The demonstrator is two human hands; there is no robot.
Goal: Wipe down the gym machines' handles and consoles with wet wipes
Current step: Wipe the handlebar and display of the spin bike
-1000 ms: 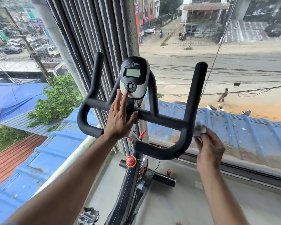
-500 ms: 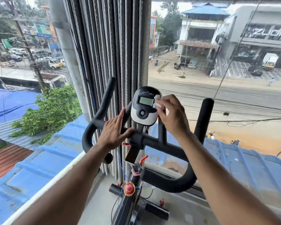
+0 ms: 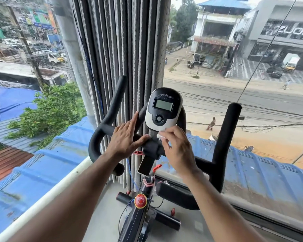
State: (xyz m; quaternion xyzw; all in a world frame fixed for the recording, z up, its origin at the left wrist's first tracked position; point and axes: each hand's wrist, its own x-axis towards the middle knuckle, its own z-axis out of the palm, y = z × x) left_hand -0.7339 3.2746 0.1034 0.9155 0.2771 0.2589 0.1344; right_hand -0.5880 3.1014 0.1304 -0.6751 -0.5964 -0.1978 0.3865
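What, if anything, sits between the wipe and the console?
Nothing visible. The right hand pinches the wipe right at the lower edge of the console; the left hand rests flat on the handlebar, off to the side.

Most of the wet wipe (image 3: 160,136) is hidden inside the right hand (image 3: 177,149), only a small white corner shows below the console (image 3: 162,109), and contact between wipe and console can't be confirmed. The left hand (image 3: 125,139) covers the handlebar (image 3: 224,137) section under its palm, the right hand hides the stem clamp's right side, and the tiny labels above the console screen are too small to read. The bike frame (image 3: 138,222) is cut off at the bottom edge, and both forearms run out of frame there.
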